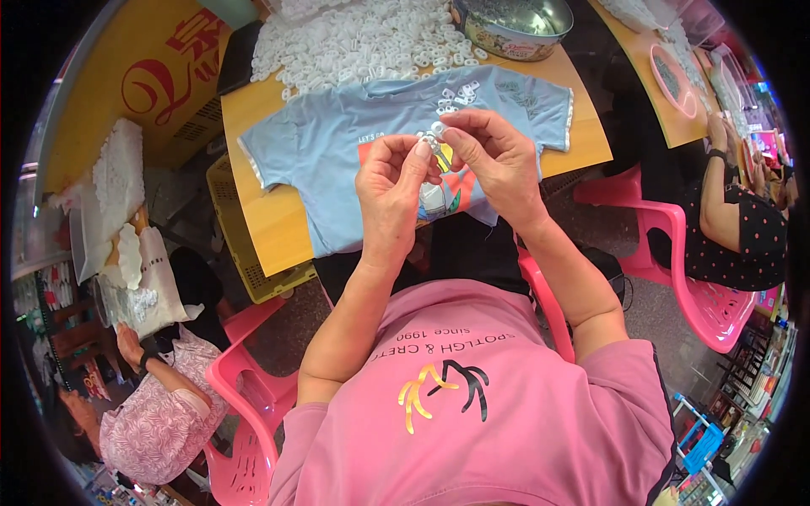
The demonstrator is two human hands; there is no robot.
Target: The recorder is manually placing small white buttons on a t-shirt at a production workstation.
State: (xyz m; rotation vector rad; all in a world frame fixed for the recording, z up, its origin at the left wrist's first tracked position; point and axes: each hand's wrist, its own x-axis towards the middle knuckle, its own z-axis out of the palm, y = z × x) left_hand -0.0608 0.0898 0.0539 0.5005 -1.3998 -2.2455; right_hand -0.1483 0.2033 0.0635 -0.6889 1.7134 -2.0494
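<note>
My left hand (390, 192) and my right hand (504, 164) meet above a light blue T-shirt (316, 156) spread on the table. Both are closed in a pinch. Between the right fingertips shows a small white plastic ring-shaped piece (438, 128). The left thumb and finger grip a similar small white piece (425, 137), partly hidden by the fingers. Just beyond my hands, several loose white plastic pieces (456, 98) lie on the shirt near its collar.
A large heap of white plastic pieces (363, 42) covers the table's far side. Right of it stands a round tin (516, 42) with small metallic bits. Co-workers sit left and right, near pink chairs (675, 244). A yellow crate (253, 274) stands below the table's left edge.
</note>
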